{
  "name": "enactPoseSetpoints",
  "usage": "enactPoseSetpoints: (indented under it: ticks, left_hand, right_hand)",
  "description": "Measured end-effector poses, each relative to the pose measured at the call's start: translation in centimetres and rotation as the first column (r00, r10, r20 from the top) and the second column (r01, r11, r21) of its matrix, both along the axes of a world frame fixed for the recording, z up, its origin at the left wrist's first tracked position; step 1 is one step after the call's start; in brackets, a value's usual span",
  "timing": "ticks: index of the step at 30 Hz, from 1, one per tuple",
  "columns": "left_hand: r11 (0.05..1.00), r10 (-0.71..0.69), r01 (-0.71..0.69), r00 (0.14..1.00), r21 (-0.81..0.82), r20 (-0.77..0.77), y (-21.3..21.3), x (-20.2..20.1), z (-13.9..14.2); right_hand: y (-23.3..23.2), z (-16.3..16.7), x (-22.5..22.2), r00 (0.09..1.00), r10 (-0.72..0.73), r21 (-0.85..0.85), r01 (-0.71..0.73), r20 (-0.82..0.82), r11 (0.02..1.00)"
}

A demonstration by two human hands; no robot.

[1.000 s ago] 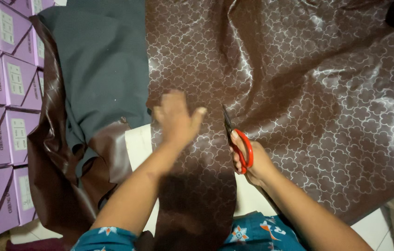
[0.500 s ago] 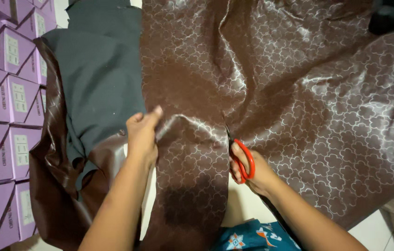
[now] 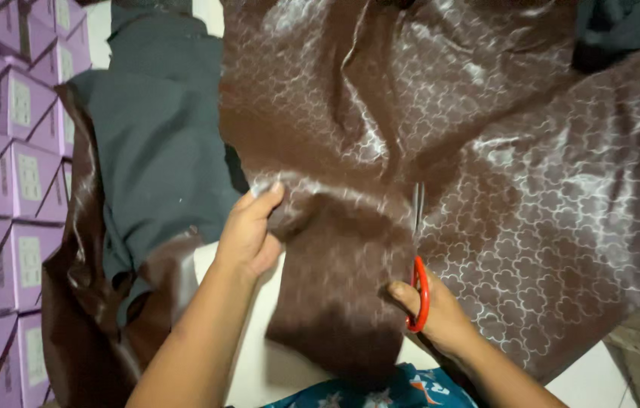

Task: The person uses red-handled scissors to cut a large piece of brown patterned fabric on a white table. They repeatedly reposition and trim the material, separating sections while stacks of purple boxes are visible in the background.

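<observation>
A shiny brown fabric (image 3: 486, 151) with a pale clover pattern is spread over the surface. My left hand (image 3: 248, 230) pinches its left edge and holds up a cut strip (image 3: 339, 272). My right hand (image 3: 437, 313) grips scissors with red handles (image 3: 419, 291); their blades point away from me into the fabric, along a cut line at the strip's right side.
A dark grey cloth (image 3: 157, 151) lies left of the brown fabric. Purple boxes (image 3: 3, 174) are stacked along the left edge. Another dark cloth (image 3: 630, 30) sits at the top right. A white surface (image 3: 259, 363) shows under the strip near my body.
My left hand slid from flat on the fabric's middle to its left edge and gripped it. The scissors moved further forward along the cut. The camera has moved closer.
</observation>
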State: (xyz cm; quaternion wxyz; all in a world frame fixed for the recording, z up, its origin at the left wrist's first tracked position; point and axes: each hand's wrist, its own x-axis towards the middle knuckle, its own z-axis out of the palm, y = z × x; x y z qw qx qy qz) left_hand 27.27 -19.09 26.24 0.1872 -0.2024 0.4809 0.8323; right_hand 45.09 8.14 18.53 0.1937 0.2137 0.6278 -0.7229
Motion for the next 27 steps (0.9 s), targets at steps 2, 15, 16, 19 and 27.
enactPoseSetpoints:
  ticks: [2,15,16,19,27]
  left_hand:
    - [0.968,-0.055,0.072,0.995,0.242,-0.078,1.7,-1.6,0.6]
    - [0.808,-0.523,0.435,0.84,0.398,0.142,12.7,0.8,-3.9]
    - [0.803,-0.546,0.448,0.818,0.393,0.181,13.5,1.1,-4.5]
    - [0.796,-0.578,0.469,0.777,0.383,0.248,15.6,2.6,-5.8]
    - [0.712,-0.556,0.386,0.82,0.587,0.135,16.3,3.0,-6.3]
  right_hand:
    - [1.6,1.2,-1.5,0.993,0.082,0.21,-0.099,0.088,0.973]
    - [21.8,14.7,-7.4,0.972,0.227,0.991,-0.089,0.063,0.103]
    - [22.6,15.0,-7.7,0.975,0.217,0.996,-0.055,0.037,0.075]
    - [23.9,13.5,-7.4,0.986,0.167,0.998,-0.013,0.003,0.063]
    - [22.6,2.7,-0.4,0.985,0.073,0.979,-0.165,0.158,0.118]
